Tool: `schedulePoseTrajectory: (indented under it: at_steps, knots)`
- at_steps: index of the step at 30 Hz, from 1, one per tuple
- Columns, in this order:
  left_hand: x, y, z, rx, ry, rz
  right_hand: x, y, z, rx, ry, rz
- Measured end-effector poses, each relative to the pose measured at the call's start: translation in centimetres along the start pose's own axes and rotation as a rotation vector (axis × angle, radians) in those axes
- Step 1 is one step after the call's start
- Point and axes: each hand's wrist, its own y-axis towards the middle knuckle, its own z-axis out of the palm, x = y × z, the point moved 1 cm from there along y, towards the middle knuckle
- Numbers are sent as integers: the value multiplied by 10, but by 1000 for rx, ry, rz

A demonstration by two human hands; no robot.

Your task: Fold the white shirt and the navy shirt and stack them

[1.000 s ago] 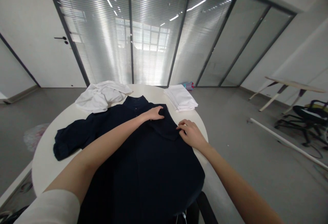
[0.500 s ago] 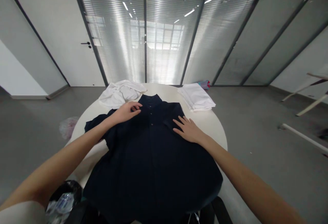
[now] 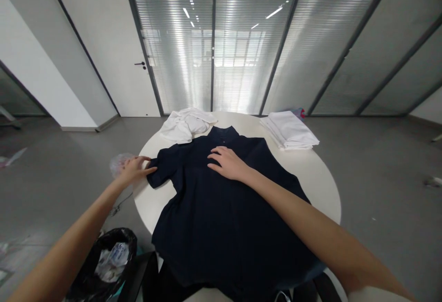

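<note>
A dark navy short-sleeved shirt [image 3: 207, 214] lies spread front up on a round white table [image 3: 321, 187], its collar at the far side and its hem hanging over the near edge. At the end of the left-side sleeve is my left hand [image 3: 134, 171], its thumb on the cloth and its fingers apart from the thumb. My right hand [image 3: 228, 163] rests open on the shirt's chest, fingers spread, covering part of the button front. The right-side sleeve is not seen sticking out; that side slopes down from the shoulder.
A crumpled white cloth [image 3: 186, 124] sits at the table's far left, and folded white cloth [image 3: 290, 130] at the far right. Below on the left stands a bin with a black bag [image 3: 126, 237]. A clear plastic bag [image 3: 119, 164] is behind my left hand.
My left hand has gone from near the collar out to the left sleeve, which now lies flatter. My right hand has shifted from the right shoulder to mid-chest. The view has turned left.
</note>
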Motion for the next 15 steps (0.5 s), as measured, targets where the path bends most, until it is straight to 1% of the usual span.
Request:
schedulePoseTrajectory:
  at_steps: [2, 4, 6, 8, 10, 12, 13, 15]
  knots:
    - [-6, -5, 2, 15, -205, -8, 6, 5, 0, -4, 24, -11]
    - [-18, -10, -1, 33, -466, 35, 11, 7, -1, -12, 71, -11]
    - [-39, -16, -7, 24, -675, 114, 16, 8, -3, -24, 184, 6]
    - [-71, -23, -12, 23, -796, 215, 21, 9, -5, -19, 406, 67]
    - [-108, -30, -12, 67, -878, 314, 27, 11, -5, 20, 718, 198]
    - [-145, -36, -7, 165, -927, 401, 30, 13, -4, 49, 995, 395]
    - [-161, -37, -2, 250, -935, 440, 30, 14, -4, 39, 1080, 498]
    - [-184, -35, 8, 454, -906, 507, 25, 14, -3, -13, 1148, 667]
